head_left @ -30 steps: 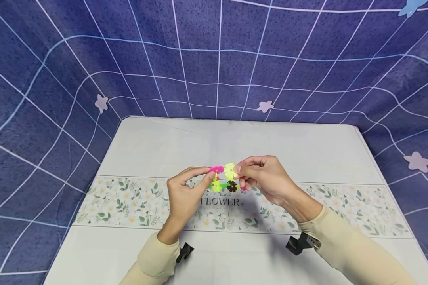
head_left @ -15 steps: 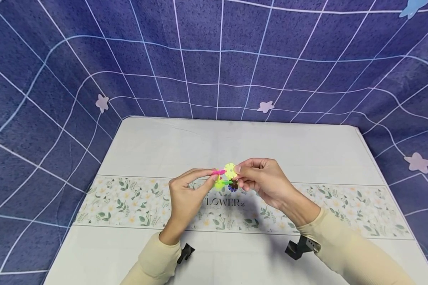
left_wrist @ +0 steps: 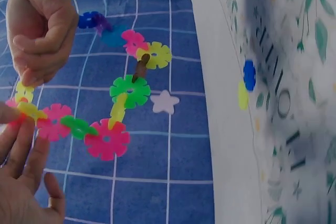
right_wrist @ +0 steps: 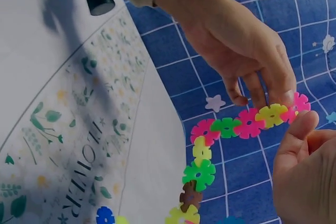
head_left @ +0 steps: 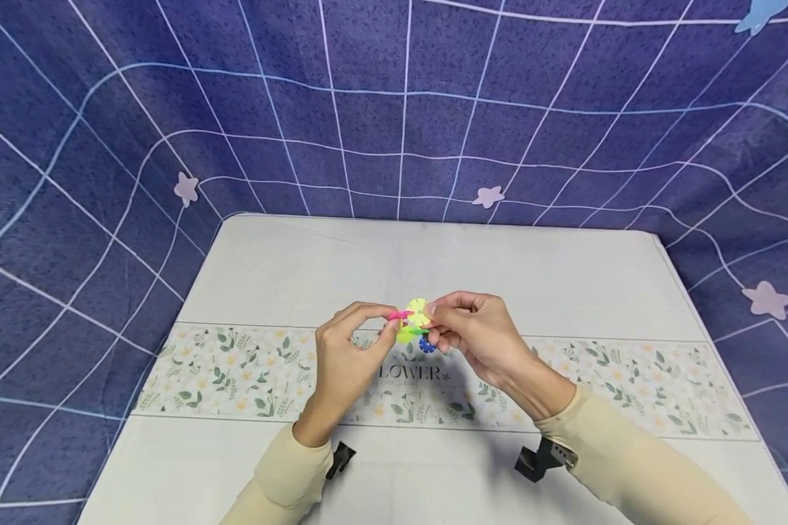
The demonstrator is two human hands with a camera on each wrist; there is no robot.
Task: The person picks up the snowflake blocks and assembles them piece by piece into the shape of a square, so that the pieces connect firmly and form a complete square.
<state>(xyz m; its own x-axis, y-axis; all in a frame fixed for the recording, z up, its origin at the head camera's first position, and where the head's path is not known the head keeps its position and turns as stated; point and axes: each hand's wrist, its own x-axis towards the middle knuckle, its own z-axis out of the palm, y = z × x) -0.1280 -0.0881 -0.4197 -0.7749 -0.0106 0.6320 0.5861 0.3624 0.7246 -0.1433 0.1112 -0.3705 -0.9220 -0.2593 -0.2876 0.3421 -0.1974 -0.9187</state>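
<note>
Flower-shaped plastic discs with slotted edges are linked into a colourful chain [left_wrist: 107, 139], which hangs below both hands in the wrist views. In the head view my left hand [head_left: 351, 357] pinches a pink disc [head_left: 399, 315] at one chain end between thumb and fingertips. My right hand [head_left: 482, 332] pinches a pale yellow disc [head_left: 418, 312] between thumb and forefinger. The pink disc stands nearly edge-on against the yellow one's rim; whether their slots engage cannot be told. Green, brown and other pink discs follow along the chain. A dark blue disc [left_wrist: 88, 20] shows near my right hand.
A blue disc [left_wrist: 249, 75] and a yellow disc [left_wrist: 243, 95] appear on the white table mat [head_left: 289, 255], near its floral band with lettering. A blue gridded curtain [head_left: 368, 109] with star shapes surrounds the table. Black wrist mounts [head_left: 540, 461] sit on both sleeves.
The pink disc has turned from flat to nearly edge-on and now meets the yellow disc. My right hand has shifted slightly left, my left slightly right. The brown disc has gone out of head view.
</note>
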